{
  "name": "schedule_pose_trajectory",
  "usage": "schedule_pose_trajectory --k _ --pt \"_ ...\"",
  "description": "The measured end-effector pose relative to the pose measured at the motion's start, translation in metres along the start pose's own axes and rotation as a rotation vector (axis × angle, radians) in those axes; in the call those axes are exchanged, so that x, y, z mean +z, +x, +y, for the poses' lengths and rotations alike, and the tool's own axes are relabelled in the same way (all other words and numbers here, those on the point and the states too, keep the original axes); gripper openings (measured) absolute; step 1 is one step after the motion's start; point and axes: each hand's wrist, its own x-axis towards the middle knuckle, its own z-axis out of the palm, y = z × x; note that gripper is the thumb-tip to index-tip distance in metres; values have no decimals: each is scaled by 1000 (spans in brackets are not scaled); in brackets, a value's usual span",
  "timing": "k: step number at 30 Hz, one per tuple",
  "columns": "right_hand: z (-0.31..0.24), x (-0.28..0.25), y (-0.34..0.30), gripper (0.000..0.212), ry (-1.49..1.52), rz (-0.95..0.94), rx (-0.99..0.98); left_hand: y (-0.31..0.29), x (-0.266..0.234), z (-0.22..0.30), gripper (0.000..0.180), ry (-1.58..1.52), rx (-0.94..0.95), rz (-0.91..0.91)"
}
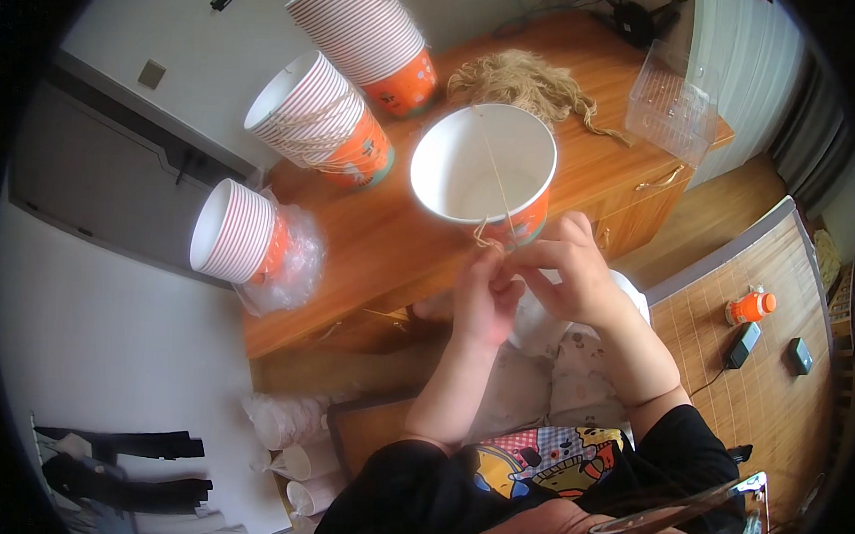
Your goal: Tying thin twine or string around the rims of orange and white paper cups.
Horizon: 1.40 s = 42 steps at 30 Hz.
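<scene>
A large white and orange paper bucket (429,178) stands on the wooden cabinet top, its open mouth facing me. A thin tan string (495,161) crosses that mouth from the far rim down to my hands at the near side. My left hand (486,297) is closed, fingertips pinching the string beside a small loop (482,237). My right hand (578,277) meets it there, thumb and forefinger pressed together on the string, its other fingers bent. Just where the fingertips touch, the string's ends are too small to make out.
Behind the bucket lies a heap of tan string (519,82). Stacked buckets (360,39) stand at the back left, another stack (324,122) with string draped over it, and a third stack (236,232) in clear plastic. A clear plastic box (673,106) sits at the right edge.
</scene>
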Motion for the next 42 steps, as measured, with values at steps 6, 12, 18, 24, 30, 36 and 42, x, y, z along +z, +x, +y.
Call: schedule_pose_trajectory --k 6,12,18,24,30,36,42 --pt "-1 -13 2 43 25 -36 -89 6 -4 9 30 -100 -89 -63" --pt "0 -10 3 45 -36 19 -60 -9 -8 0 22 4 34 1" --pt "0 -10 2 47 -50 44 -54 -9 -15 -1 13 139 154 -137" --pt "-2 -10 4 45 -31 37 -64 -10 -15 -3 8 169 161 -82" --pt "-3 9 0 39 -28 86 -22 -7 -15 -3 9 162 193 -86" --pt "-3 11 0 35 -28 87 -16 -5 -17 -2 10 164 203 -119" --pt "-3 11 0 35 -25 97 -16 -6 -15 0 9 157 187 -113"
